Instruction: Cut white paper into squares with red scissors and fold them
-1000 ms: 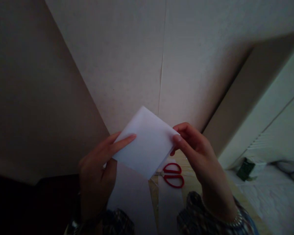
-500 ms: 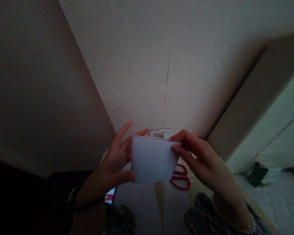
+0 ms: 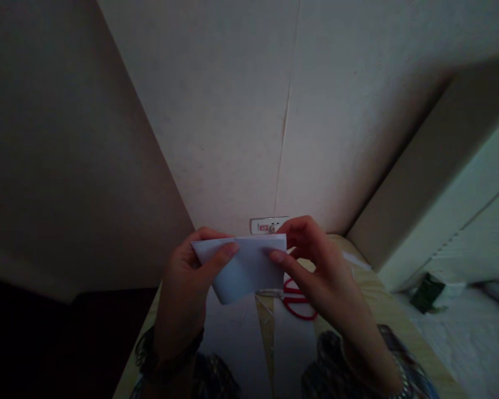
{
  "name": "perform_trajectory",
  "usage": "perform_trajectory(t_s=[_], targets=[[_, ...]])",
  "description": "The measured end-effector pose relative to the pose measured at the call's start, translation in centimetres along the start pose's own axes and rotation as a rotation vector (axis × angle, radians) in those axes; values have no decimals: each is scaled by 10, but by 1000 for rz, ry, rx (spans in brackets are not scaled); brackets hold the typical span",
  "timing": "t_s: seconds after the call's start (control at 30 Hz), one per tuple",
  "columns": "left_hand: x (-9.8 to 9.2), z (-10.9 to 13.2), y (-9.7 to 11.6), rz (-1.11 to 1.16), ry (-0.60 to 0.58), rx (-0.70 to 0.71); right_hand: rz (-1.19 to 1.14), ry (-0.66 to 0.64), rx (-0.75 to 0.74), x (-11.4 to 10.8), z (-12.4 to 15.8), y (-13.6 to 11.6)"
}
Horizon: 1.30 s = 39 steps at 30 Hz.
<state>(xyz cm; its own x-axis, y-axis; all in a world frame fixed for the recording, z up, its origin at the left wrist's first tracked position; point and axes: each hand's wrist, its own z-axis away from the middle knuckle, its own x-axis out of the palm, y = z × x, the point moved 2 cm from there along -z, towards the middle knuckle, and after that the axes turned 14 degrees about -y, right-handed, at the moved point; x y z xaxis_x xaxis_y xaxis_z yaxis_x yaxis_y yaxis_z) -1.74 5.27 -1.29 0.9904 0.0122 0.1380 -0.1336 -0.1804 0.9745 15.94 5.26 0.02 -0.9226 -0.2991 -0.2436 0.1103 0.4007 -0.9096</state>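
A folded piece of white paper (image 3: 247, 271) is held up between both hands, its top edge nearly level and its lower left corner hanging down. My left hand (image 3: 195, 266) pinches it at the upper left, thumb on the near face and fingers behind. At the right end, my right hand (image 3: 311, 260) grips the paper between thumb and fingers. Just below and behind it lie scissors with red handles (image 3: 300, 302), the blades pointing left and partly covered by the paper.
White paper sheets (image 3: 237, 338) lie on a light wooden table (image 3: 370, 299), with a narrow wedge of wood between them. A power socket (image 3: 263, 225) is on the wall behind. A dark green object (image 3: 427, 292) lies on a pale surface at the right.
My left hand, open with fingers spread before, has closed on the paper's upper left. The paper has shifted left and tilted, uncovering the scissor blades. My right hand has moved slightly left.
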Motion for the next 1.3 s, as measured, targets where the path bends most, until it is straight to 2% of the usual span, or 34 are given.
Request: perform_trajectory(t_s=[0.1, 0.27, 0.67, 0.83, 1.0, 1.1, 1.3], targets=[[0, 3, 3, -26, 24, 6, 63, -26, 18, 2, -1, -2], [2, 6, 7, -51, 43, 14, 98, 25, -5, 2, 0, -3], [1, 7, 4, -65, 59, 26, 18, 20, -20, -1, 1, -1], [2, 8, 4, -117, -11, 8, -22, 49, -13, -6, 2, 0], [1, 5, 3, -63, -115, 31, -47, 96, -13, -9, 5, -1], [0, 4, 4, -8, -120, 65, -75, 138, -32, -10, 5, -2], [-3, 7, 5, 19, -136, 70, -83, 138, -26, -12, 2, -1]])
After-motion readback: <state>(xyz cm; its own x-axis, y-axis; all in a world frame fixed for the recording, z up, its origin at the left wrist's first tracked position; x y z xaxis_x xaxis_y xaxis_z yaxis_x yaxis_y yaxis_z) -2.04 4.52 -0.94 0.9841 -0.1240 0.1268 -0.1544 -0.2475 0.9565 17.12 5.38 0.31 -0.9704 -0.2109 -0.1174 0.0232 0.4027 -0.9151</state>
